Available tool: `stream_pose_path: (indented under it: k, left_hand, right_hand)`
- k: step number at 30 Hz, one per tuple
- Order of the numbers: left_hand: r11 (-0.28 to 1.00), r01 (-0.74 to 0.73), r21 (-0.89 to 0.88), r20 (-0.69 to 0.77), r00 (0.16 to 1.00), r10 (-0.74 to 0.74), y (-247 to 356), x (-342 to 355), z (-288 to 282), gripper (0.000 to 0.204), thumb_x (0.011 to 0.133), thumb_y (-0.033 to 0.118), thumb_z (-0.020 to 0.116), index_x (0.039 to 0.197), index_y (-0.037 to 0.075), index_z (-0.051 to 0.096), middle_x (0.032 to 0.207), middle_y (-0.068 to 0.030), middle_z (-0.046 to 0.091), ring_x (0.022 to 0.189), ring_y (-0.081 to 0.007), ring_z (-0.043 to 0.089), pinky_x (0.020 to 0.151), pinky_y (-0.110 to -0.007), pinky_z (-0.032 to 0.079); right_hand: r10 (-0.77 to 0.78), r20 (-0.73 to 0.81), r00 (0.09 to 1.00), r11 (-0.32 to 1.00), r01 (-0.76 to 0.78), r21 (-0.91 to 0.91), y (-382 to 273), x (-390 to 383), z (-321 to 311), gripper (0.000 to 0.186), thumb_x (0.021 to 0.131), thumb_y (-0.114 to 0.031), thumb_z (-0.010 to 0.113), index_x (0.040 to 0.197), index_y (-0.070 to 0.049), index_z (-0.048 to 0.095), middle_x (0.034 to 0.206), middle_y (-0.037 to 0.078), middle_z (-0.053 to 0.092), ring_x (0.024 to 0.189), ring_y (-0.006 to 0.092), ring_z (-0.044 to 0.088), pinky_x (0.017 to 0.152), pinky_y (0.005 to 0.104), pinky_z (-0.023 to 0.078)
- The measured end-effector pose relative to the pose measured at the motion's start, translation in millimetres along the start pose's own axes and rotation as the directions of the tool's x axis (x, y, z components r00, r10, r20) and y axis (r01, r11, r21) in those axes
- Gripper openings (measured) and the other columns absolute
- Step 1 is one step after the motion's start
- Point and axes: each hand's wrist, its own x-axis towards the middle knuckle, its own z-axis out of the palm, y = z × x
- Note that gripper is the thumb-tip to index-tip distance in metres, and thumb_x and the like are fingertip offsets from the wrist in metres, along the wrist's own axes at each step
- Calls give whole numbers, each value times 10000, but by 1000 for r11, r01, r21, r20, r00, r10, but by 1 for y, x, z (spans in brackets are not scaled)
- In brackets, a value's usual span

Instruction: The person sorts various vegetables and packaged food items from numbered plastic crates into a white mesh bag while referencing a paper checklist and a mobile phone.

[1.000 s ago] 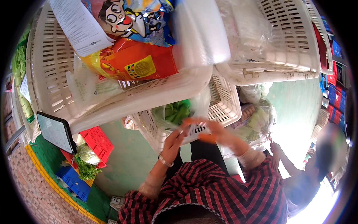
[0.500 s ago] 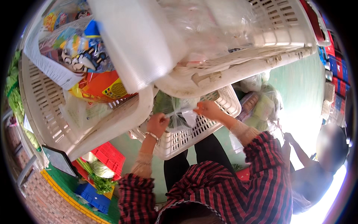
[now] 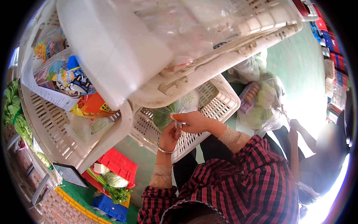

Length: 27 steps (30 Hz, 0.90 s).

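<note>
A clear plastic bag (image 3: 162, 116) with green vegetables inside sits in the lower white basket (image 3: 232, 108). My left hand (image 3: 169, 137), a bracelet at its wrist, is closed on the gathered top of this bag. Right beside it, almost touching, my right hand (image 3: 196, 122) pinches the same twisted plastic. The bag's far side goes under the rim of the upper basket. My fingertips partly cover the gathered plastic, so its exact shape cannot be made out.
Above stand large white baskets (image 3: 257, 46) with a thick roll of plastic bags (image 3: 108, 48) and snack packets (image 3: 95, 104). A tablet (image 3: 71, 174) hangs at the lower left, near a red crate (image 3: 119, 166). Filled bags (image 3: 263, 97) lie on the floor; another person (image 3: 317, 160) is at right.
My hands have come together at the bag's top, where they were apart pulling its ends. The plastic is now gathered tight. My view has turned slightly.
</note>
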Motion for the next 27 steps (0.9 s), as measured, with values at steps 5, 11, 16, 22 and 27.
stream_pose_path:
  k: [5, 11, 16, 22, 27]
  left_hand:
    - [336, -33, 941, 8, 997, 75, 16, 4, 12, 197, 803, 177, 608, 893, 24, 523, 802, -37, 583, 622, -54, 498, 499, -224, 402]
    - [221, 119, 968, -155, 976, 154, 52, 31, -33, 198, 768, 173, 652, 791, 29, 517, 662, -58, 602, 472, -95, 515, 464, -255, 426]
    - [438, -89, 894, -101, 914, 393, 30, 74, -22, 161, 798, 130, 612, 783, -5, 525, 633, -52, 610, 460, -112, 567, 427, -241, 459]
    - [570, 24, 821, -446, 649, 616, 45, 106, -72, 194, 790, 111, 631, 808, 10, 466, 679, -87, 531, 466, -153, 520, 397, -280, 441]
    - [522, -5, 853, -335, 762, 554, 33, 60, -63, 229, 761, 84, 639, 950, 26, 523, 859, -93, 520, 610, -147, 533, 527, -288, 474]
  right_hand:
    - [-167, -160, 973, 979, 145, -143, 28, -16, 1, 333, 689, -144, 630, 1004, -79, 543, 679, 55, 550, 887, 263, 520, 746, 373, 421]
    - [168, -146, 975, 985, -171, -8, 40, -23, 17, 243, 783, -326, 581, 912, -122, 606, 733, 46, 608, 813, 260, 547, 717, 372, 409]
    - [263, -188, 946, 965, -258, 52, 50, -32, 32, 262, 802, -351, 558, 937, -130, 593, 765, 27, 606, 794, 241, 550, 747, 379, 379]
    - [-133, -193, 972, 730, -35, -682, 57, -23, 78, 234, 740, -309, 617, 864, -119, 562, 896, 3, 535, 772, 207, 509, 702, 351, 351]
    - [37, -435, 900, 994, 10, 105, -25, -34, 39, 366, 783, -276, 615, 556, -44, 446, 572, 88, 455, 545, 242, 488, 524, 366, 377]
